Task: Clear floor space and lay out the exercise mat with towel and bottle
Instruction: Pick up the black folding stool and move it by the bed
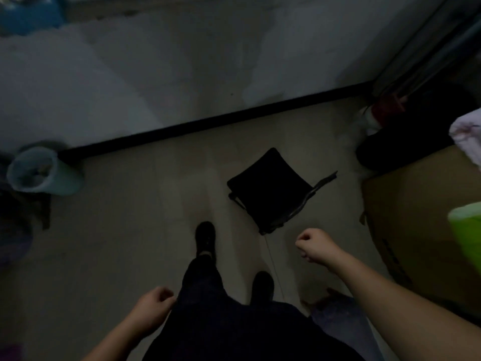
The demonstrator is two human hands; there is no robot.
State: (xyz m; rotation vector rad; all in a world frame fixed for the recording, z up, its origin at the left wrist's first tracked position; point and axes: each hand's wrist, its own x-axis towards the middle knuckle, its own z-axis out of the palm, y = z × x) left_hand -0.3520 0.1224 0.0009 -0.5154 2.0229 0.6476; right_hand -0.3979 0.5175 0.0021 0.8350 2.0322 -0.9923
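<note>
A person stands on the dim floor (117,230), left hand (152,304) and right hand (316,247) loosely curled, holding nothing; a black stool (268,188) sits at centre frame.

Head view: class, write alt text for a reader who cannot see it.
A dim view down at a person standing on a pale floor, both hands, left and right, loosely curled and holding nothing. A small black chair stands just ahead near the wall, with a pale bin at left and a cardboard box at right.
</note>
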